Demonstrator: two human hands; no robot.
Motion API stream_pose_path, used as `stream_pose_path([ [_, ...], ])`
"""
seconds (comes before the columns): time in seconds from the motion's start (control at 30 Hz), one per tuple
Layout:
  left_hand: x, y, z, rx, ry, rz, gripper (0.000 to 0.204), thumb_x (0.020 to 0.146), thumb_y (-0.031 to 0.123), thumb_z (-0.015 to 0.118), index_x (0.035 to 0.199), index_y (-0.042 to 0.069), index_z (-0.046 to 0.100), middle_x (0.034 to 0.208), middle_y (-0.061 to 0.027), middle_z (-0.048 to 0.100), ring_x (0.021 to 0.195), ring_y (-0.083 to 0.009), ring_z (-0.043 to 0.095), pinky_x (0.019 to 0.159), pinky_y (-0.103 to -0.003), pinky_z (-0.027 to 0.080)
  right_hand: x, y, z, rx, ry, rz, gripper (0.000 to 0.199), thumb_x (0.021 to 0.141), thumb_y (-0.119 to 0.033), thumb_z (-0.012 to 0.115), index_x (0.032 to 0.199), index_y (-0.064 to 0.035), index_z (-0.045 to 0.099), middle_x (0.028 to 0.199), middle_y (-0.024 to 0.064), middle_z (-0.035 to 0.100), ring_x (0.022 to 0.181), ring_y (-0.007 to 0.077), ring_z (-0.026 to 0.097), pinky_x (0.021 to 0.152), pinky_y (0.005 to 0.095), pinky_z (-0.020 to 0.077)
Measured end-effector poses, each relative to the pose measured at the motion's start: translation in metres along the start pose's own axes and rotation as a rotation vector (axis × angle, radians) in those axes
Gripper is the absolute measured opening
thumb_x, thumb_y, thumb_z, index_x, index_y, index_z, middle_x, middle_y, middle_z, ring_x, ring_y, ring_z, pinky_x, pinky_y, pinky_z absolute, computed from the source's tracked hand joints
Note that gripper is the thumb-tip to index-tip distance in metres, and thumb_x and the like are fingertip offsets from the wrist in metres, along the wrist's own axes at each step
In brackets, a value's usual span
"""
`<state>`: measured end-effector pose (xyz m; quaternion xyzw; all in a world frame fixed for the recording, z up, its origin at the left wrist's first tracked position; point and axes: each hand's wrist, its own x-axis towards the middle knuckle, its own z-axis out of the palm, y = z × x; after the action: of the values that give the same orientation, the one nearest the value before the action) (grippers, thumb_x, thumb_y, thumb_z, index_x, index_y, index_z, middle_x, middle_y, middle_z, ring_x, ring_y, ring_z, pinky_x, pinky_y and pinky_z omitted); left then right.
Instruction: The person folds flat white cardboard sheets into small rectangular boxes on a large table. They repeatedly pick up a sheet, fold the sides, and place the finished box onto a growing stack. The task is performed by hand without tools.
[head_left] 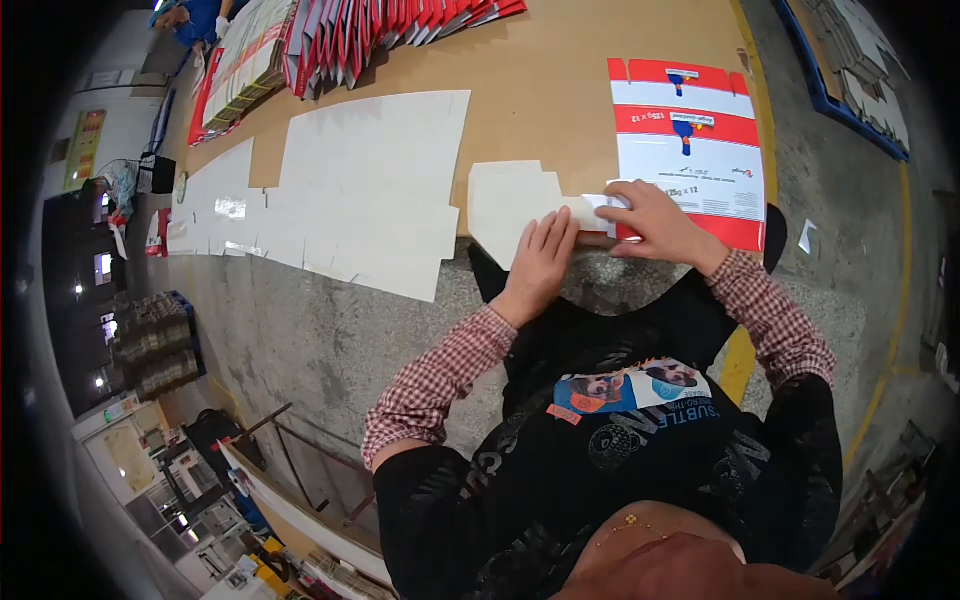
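A flat red and white printed carton blank [690, 150] lies on the brown table [540, 90], joined at its near left corner to a plain white panel [510, 200]. My left hand [543, 262] presses flat, fingers together, on the near edge of the white panel at the table's front. My right hand [655, 225] rests on the carton's near left corner, fingertips on a small white flap [600, 208] where the two pieces meet. Neither hand grips anything that I can see.
Large white cardboard blanks [370, 180] lie face down to the left, overhanging the table edge. Stacks of red and white folded cartons [340, 35] sit at the far left. A person in blue [195, 18] works at the far corner. Concrete floor with a yellow line [740, 350] lies below.
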<state>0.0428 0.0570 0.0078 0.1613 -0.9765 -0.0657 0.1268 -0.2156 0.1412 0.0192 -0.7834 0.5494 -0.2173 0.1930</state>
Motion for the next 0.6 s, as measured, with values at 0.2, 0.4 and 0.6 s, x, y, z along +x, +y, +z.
stream_pose_path([
  [0.2, -0.069, -0.049, -0.026, -0.146, -0.101, 0.161, 0.054, 0.084, 0.013, 0.067, 0.136, 0.004, 0.055, 0.142, -0.0109, 0.054, 0.142, -0.0296, 0.040, 0.115, -0.056, 0.028, -0.020, -0.011, -0.004, 0.013, 0.006, -0.072, 0.055, 0.082, -0.046, 0.072, 0.123, -0.0094, 0.061, 0.125, 0.0153, 0.053, 0.109, 0.0328, 0.055, 0.090, 0.0442, 0.0465],
  [0.4, -0.023, 0.015, 0.002, -0.636, 0.785, -0.956, 0.061, 0.085, 0.007, 0.078, 0.137, 0.004, 0.047, 0.118, -0.0099, 0.059, 0.113, -0.0278, 0.057, 0.102, -0.040, 0.043, -0.026, -0.011, -0.005, 0.034, -0.039, -0.053, 0.054, 0.083, -0.044, 0.072, 0.124, -0.0112, 0.062, 0.124, 0.0127, 0.053, 0.107, 0.0313, 0.054, 0.088, 0.0433, 0.0466],
  [0.6, -0.018, 0.004, 0.021, -1.744, 0.829, -1.410, 0.035, 0.093, 0.013, 0.073, 0.122, 0.006, 0.056, 0.108, -0.0027, 0.065, 0.087, -0.0101, 0.064, 0.065, -0.023, 0.052, -0.004, -0.009, -0.016, 0.331, -0.037, 0.154, 0.063, 0.076, -0.047, 0.079, 0.126, -0.0132, 0.062, 0.114, 0.0103, 0.058, 0.092, 0.0310, 0.063, 0.080, 0.0414, 0.0510],
])
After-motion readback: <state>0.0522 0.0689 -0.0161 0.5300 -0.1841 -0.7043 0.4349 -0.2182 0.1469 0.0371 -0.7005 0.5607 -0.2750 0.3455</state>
